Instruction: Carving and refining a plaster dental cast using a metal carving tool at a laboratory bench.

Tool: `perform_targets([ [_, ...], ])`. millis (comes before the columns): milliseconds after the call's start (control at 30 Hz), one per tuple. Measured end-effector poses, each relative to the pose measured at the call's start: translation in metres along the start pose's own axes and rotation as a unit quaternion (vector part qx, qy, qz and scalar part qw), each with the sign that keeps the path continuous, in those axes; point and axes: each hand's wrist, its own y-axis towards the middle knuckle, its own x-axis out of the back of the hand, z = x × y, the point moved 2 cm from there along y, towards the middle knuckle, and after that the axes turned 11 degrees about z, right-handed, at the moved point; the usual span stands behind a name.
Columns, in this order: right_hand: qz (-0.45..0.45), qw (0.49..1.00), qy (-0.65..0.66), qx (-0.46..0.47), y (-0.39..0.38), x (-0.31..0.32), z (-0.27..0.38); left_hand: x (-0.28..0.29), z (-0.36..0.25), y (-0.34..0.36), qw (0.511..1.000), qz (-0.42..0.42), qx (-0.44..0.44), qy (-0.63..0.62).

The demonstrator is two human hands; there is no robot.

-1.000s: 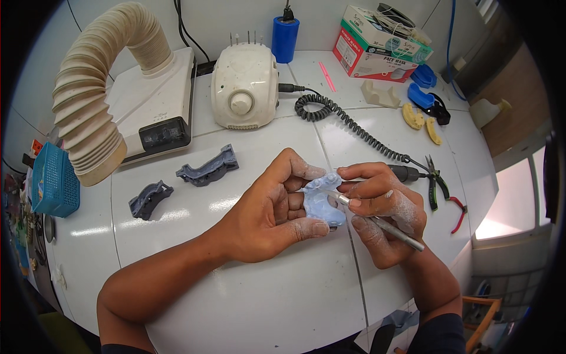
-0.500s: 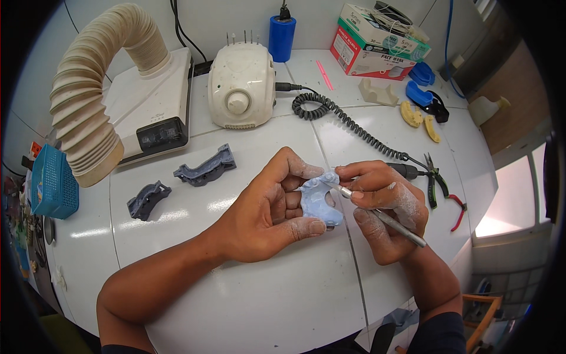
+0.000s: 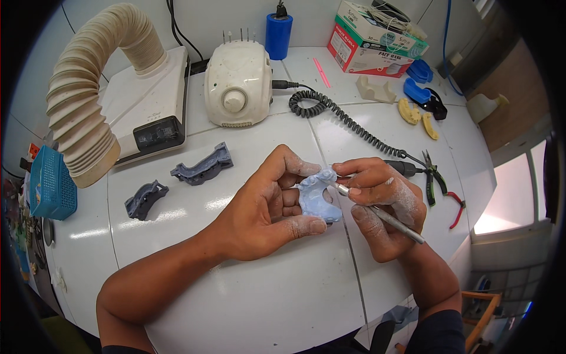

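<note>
My left hand cradles a pale blue dental cast between thumb and fingers, just above the white table. My right hand grips a thin metal hand tool like a pen, with its tip resting on the cast's upper edge. Both hands are dusted with white powder. Two grey dental impression pieces lie on the table to the left of my left hand.
A ribbed beige suction hose and its white unit stand at back left. A white micromotor box with coiled cable sits behind. Pliers, yellow and blue casts, a carton, and a blue basket lie around.
Both hands have shifted slightly toward me with the cast. The tool tip stays on the cast's upper edge.
</note>
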Motion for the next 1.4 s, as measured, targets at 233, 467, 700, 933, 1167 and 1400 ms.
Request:
perform_targets([
  [233,0.029,0.999,-0.016,0.021,0.002,0.0,0.001,-0.001,-0.002,0.001,1.0,-0.001,0.001,0.004],
  [467,0.024,0.999,-0.015,0.017,0.001,0.0,0.0,0.0,0.002,0.0,1.0,0.001,-0.006,0.003],
  [700,0.011,1.0,-0.009,0.011,0.001,-0.001,0.0,0.001,0.004,0.001,1.0,0.001,-0.013,-0.004],
  [933,0.033,0.999,-0.024,0.015,0.001,0.001,-0.003,0.002,0.005,0.002,1.0,-0.006,-0.012,0.009],
  [1167,0.008,1.0,0.004,0.018,-0.002,0.0,-0.003,0.002,0.006,0.0,1.0,-0.007,-0.015,0.027],
  [1400,0.008,1.0,-0.001,0.014,-0.001,-0.002,-0.001,0.0,0.005,0.001,0.999,-0.004,-0.029,0.013],
])
